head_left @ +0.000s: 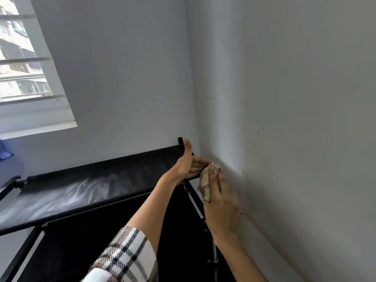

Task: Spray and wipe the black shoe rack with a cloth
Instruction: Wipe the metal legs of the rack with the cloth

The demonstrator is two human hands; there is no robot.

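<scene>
The black shoe rack (85,190) stands in the corner of the room, its top shelf streaked with pale smears. The step in hand seems to be wiping its right end near the wall (284,119). The left hand (186,165) grips that end of the shelf, thumb up beside the corner post (180,141). The right hand (220,202) holds the crumpled cloth (207,180) with curled fingers, just beside the left fingertips. To do it well, keep the rack steady with the left hand, press the cloth flat and pull it along the edge, then go back over the pale streaks.
</scene>
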